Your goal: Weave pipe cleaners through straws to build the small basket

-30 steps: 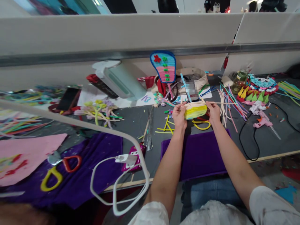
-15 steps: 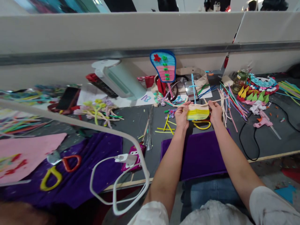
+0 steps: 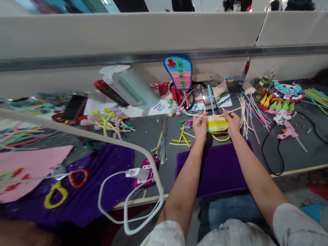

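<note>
Between my hands is a woven pipe-cleaner piece [image 3: 217, 123], yellow with a cream upper edge and a pale green lower edge. A light-blue pipe-cleaner stem [image 3: 211, 99] rises from its top, with a short crosspiece. My left hand [image 3: 200, 127] pinches its left end and my right hand [image 3: 232, 122] grips the right end, near a cream strand sticking out to the right. Yellow-handled scissors [image 3: 220, 138] lie just under the piece, partly hidden. A folded purple cloth [image 3: 220, 171] lies on the table below my forearms.
A decorated blue-and-pink paddle shape [image 3: 180, 73] stands behind my hands. Pink glue gun [image 3: 289, 131] and its black cord lie at right, near a glass jar [image 3: 261, 89]. White cable [image 3: 143, 150] loops at left beside a magenta power block [image 3: 146, 171].
The woven piece has tilted, and its blue stem's top has dropped lower. My right fingers have shifted slightly left along its upper edge.
</note>
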`<state>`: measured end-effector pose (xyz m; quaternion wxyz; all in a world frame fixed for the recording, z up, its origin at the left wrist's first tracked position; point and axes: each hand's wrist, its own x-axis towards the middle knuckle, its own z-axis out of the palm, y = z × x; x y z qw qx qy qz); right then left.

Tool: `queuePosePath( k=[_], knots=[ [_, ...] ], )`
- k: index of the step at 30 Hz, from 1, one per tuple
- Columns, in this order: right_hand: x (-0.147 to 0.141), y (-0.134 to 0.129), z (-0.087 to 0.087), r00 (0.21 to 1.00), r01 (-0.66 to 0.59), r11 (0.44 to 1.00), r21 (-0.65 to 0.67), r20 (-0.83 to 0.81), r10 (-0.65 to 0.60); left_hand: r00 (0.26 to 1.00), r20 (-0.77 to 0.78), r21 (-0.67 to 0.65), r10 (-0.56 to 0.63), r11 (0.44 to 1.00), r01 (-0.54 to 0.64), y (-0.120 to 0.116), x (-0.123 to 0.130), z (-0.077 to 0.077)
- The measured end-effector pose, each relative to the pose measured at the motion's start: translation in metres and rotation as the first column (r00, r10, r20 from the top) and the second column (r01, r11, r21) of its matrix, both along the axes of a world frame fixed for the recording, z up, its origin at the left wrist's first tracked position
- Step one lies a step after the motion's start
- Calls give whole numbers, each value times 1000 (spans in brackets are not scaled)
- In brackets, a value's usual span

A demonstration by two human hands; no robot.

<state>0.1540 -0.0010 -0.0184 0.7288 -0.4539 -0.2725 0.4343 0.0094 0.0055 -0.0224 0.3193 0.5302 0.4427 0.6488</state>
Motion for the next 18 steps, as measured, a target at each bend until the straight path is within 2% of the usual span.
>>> queuePosePath(
  k=[3, 5, 8, 10, 15, 18],
  knots=[
    [5, 1, -7, 994, -12, 999, -39, 106, 16, 972, -213, 40, 98, 995, -91, 2, -4, -3],
    [11, 2, -10, 964, 9, 999, -47, 265, 4, 946, -303, 59, 114, 993, -101, 1, -4, -3],
    [19, 1, -9, 820, 75, 997, 28, 568, -78, 922, -375, 71, 97, 995, -76, -2, -3, 2],
    [21, -2, -3, 722, 81, 994, 80, 683, -113, 896, -433, 85, 99, 994, -69, -6, -1, 5],
    [10, -14, 13, 619, -29, 989, 146, 780, -97, 809, -573, 96, 127, 992, -87, -13, 1, 13],
    [3, -20, 17, 561, -100, 979, 177, 823, -91, 772, -628, 64, 98, 995, -74, -15, 2, 14]
  ],
)
